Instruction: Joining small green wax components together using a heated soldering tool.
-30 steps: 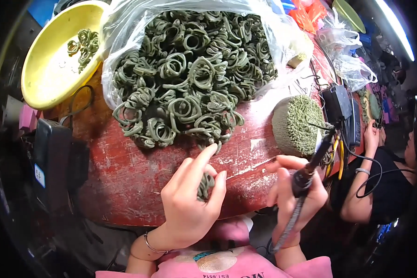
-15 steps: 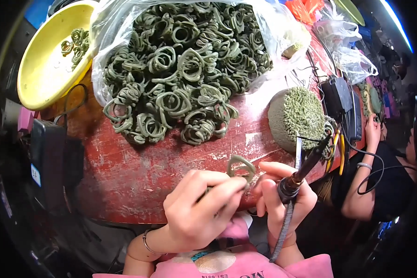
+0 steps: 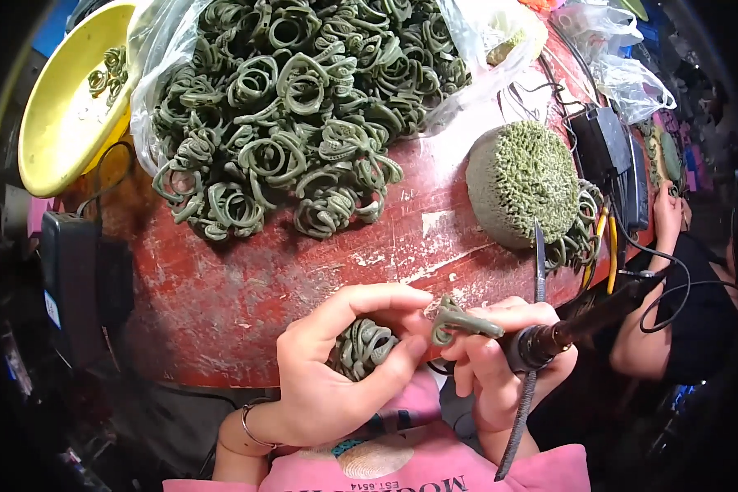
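My left hand (image 3: pixel 328 369) is curled round a small bundle of dark green wax-like rings (image 3: pixel 364 348), its thumb and forefinger reaching toward my right hand. In my right hand (image 3: pixel 500 369) a single green ring (image 3: pixel 455 321) sits at the fingertips, seen nearly edge-on. The same hand grips a soldering-iron-like tool (image 3: pixel 578 324) with a dark shaft pointing to the right. Also in it is a slim metal knife (image 3: pixel 539 262), blade up, with a ridged handle (image 3: pixel 518 430) hanging below. Both hands are over the near table edge.
A large heap of green rings (image 3: pixel 303 86) lies in a clear plastic bag on the red table (image 3: pixel 221 328). A rough-topped green round block (image 3: pixel 525 184) stands at right, beside cables and yellow-handled pliers (image 3: pixel 607 246). A yellow basin (image 3: pixel 49 148) is far left; another person's arm (image 3: pixel 656 279) is right.
The green ring has turned and now rests at my right fingertips. My left hand has drawn back, showing the bundle in it. The iron has swung from pointing upward to pointing right.
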The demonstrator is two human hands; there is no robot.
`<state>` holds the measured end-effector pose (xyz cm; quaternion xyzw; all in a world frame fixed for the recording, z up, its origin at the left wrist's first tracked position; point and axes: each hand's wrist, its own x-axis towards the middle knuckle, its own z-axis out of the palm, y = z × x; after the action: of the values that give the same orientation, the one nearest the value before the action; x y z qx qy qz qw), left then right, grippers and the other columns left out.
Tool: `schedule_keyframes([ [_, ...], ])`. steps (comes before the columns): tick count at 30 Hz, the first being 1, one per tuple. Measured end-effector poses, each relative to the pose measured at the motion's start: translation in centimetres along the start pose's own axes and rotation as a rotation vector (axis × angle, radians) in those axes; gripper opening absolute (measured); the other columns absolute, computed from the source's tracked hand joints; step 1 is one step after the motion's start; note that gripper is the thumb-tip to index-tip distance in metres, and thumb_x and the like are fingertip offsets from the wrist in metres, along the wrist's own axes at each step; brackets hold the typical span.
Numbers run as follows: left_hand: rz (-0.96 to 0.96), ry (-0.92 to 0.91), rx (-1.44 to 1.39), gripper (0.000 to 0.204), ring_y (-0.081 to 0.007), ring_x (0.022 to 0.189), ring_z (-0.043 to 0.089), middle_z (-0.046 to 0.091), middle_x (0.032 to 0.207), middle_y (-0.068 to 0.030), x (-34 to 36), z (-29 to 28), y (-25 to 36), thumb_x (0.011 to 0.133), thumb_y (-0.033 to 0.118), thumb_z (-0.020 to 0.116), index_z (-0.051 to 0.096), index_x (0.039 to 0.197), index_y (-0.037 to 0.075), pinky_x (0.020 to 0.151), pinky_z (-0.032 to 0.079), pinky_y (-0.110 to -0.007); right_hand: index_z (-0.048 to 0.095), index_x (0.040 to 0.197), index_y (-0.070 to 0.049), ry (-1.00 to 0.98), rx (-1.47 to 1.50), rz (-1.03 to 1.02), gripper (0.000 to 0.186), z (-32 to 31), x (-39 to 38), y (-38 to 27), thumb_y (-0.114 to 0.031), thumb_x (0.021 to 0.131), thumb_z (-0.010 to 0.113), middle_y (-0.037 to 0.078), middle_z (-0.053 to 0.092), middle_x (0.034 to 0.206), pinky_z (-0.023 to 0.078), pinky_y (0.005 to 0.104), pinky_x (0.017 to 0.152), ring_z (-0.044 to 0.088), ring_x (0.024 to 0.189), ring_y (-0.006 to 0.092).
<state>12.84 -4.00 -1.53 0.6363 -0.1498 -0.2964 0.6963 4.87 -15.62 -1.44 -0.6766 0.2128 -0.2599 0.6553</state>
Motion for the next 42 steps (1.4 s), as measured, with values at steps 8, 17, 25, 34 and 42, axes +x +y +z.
schedule_keyframes([
  [8, 0.103, 0.062, 0.200, 0.029, -0.0047, 0.061, 0.051, 0.058, 0.073, -0.0028, 0.3, -0.1, -1.2, 0.074, -0.007, 0.057, 0.053, 0.102, -0.003, 0.055, 0.043, -0.018, 0.058, 0.090, 0.008, 0.105, -0.140, -0.057, 0.016, -1.5, 0.0, 0.7, -0.002, 0.077, 0.057, 0.010, 0.060, 0.067, 0.041, 0.0199, 0.045, 0.054, 0.050, 0.0111],
  [17, 0.331, 0.404, 0.842, 0.047, -0.0152, 0.059, 0.051, 0.050, 0.065, -0.0048, 2.2, -1.1, -1.0, 0.067, -0.005, 0.062, 0.051, 0.112, 0.002, 0.057, 0.042, -0.028, 0.054, 0.091, 0.005, 0.628, -0.382, -0.085, 0.013, -6.1, 3.0, 1.0, -0.002, 0.082, 0.051, 0.006, 0.053, 0.058, 0.023, 0.0159, 0.032, 0.036, 0.035, 0.0024],
  [25, 0.279, 0.416, 0.884, 0.032, -0.0190, 0.060, 0.052, 0.050, 0.072, -0.0081, 2.2, -0.6, -0.9, 0.064, -0.006, 0.065, 0.055, 0.093, 0.002, 0.055, 0.042, -0.030, 0.054, 0.098, 0.006, 0.543, -0.249, -0.013, 0.018, -7.0, 4.4, 1.8, 0.000, 0.081, 0.053, 0.007, 0.057, 0.063, 0.028, 0.0169, 0.036, 0.040, 0.037, 0.0040],
  [34, 0.295, 0.346, 0.707, 0.026, -0.0143, 0.062, 0.053, 0.054, 0.073, -0.0074, 1.6, -0.1, -0.4, 0.063, -0.007, 0.064, 0.056, 0.087, 0.000, 0.058, 0.042, -0.024, 0.054, 0.099, 0.005, 0.568, -0.247, -0.039, 0.019, -7.6, 3.8, 1.3, 0.001, 0.080, 0.053, 0.008, 0.058, 0.065, 0.029, 0.0169, 0.036, 0.041, 0.037, 0.0043],
  [42, 0.063, 0.286, 0.326, 0.026, -0.0093, 0.068, 0.053, 0.057, 0.079, -0.0051, 0.3, 0.4, 0.4, 0.064, -0.008, 0.063, 0.058, 0.088, 0.000, 0.062, 0.043, -0.021, 0.054, 0.096, 0.004, 0.590, -0.275, -0.037, 0.016, -6.6, 3.1, 1.8, 0.002, 0.081, 0.051, 0.007, 0.057, 0.064, 0.029, 0.0164, 0.036, 0.041, 0.037, 0.0037],
])
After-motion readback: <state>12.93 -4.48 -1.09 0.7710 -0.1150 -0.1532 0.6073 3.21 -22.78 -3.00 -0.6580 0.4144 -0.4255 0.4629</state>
